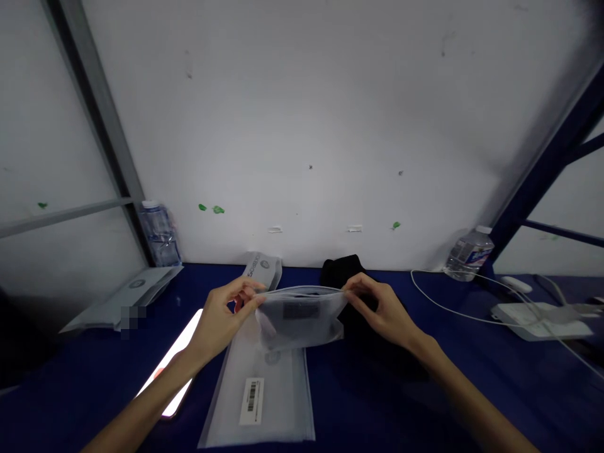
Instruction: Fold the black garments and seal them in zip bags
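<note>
Between my two hands a frosted plastic zip bag (292, 327) is held up by the ends of its top edge, with a narrow gap showing along the mouth. A dark shape shows through it. My left hand (231, 311) pinches the left corner with thumb and fingers. At the right corner, my right hand (372, 305) grips in the same way. Below lies a larger frosted bag (283, 402) with a white barcode label (251, 401), its upper part covered by the held bag. Black cloth (344, 270) lies behind and beneath my right hand.
A lit phone (177, 399) lies under my left forearm. More printed bags (136, 292) are at the left, another printed piece (267, 267) at the back. Bottles stand left (161, 236) and right (469, 255). A power strip (538, 321) with white cables (443, 308) occupies the right side, before a white wall.
</note>
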A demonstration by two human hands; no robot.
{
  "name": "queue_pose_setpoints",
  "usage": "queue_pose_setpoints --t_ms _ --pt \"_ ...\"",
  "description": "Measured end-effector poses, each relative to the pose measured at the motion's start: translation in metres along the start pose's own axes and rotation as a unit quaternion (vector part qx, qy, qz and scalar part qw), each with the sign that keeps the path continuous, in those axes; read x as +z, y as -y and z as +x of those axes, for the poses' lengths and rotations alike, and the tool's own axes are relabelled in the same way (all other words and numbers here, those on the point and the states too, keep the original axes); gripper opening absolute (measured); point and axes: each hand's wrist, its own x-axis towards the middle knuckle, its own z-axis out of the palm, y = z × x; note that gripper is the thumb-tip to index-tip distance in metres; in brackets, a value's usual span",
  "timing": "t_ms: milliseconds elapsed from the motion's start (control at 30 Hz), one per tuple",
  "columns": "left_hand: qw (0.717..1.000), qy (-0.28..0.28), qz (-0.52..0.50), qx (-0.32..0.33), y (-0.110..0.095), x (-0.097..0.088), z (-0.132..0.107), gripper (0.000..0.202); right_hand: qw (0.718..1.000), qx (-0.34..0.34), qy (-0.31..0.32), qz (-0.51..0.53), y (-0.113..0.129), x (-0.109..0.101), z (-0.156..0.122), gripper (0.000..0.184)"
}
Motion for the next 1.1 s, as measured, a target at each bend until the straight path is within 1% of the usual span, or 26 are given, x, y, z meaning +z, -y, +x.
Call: queue_pose_setpoints --t_ms 100,167,267,433,533,600,700,800,867,900,933,1000,1033,1067,1100 --pt "0.999 0.014 0.003 0.031 0.0 -0.002 -0.005 0.015 0.999 -0.03 -0.019 -0.031 0.004 0.004 -0.004 0.015" --pt "0.998 0.027 0.005 0.052 -0.002 -0.003 -0.007 0.009 0.994 -0.077 -0.03 -0.071 0.009 0.009 -0.006 0.02" --pt "0.996 0.04 0.008 0.079 -0.004 -0.004 -0.008 0.006 0.98 -0.142 -0.045 -0.132 0.017 0.015 -0.009 0.019" --pt "0.991 0.059 0.003 0.121 -0.006 -0.003 -0.007 0.008 0.972 -0.161 -0.067 -0.16 0.023 0.021 -0.012 0.014" --pt "0.986 0.086 0.0 0.143 -0.007 -0.002 -0.006 0.013 0.96 -0.174 -0.106 -0.191 0.022 0.024 -0.013 0.018" --pt "0.984 0.103 0.002 0.147 -0.008 -0.002 -0.004 0.015 0.956 -0.184 -0.123 -0.193 0.022 0.026 -0.014 0.023" --pt "0.98 0.142 0.012 0.142 -0.015 -0.003 0.001 0.016 0.969 -0.175 -0.097 -0.144 0.027 0.028 -0.014 0.021" --pt "0.97 0.2 0.026 0.136 -0.023 -0.005 0.009 0.018 0.981 -0.153 -0.054 -0.103 0.032 0.028 -0.015 0.015" --pt "0.964 0.227 0.032 0.137 -0.028 -0.005 0.013 0.019 0.985 -0.141 -0.035 -0.088 0.034 0.026 -0.017 0.009" --pt "0.962 0.235 0.033 0.138 -0.029 -0.004 0.015 0.019 0.987 -0.136 -0.033 -0.081 0.034 0.025 -0.018 0.006" --pt "0.96 0.241 0.032 0.139 -0.03 -0.003 0.016 0.018 0.988 -0.128 -0.035 -0.074 0.034 0.025 -0.018 0.01" --pt "0.958 0.245 0.03 0.144 -0.03 -0.001 0.016 0.014 0.992 -0.099 -0.048 -0.066 0.032 0.024 -0.019 0.025" --pt "0.958 0.244 0.031 0.15 -0.029 0.0 0.016 0.012 0.994 -0.076 -0.051 -0.065 0.031 0.023 -0.019 0.029" --pt "0.958 0.238 0.036 0.157 -0.028 0.001 0.015 0.01 0.995 -0.05 -0.047 -0.068 0.03 0.023 -0.018 0.029" --pt "0.958 0.229 0.043 0.166 -0.026 0.001 0.013 0.009 0.996 -0.024 -0.04 -0.072 0.029 0.022 -0.018 0.025"
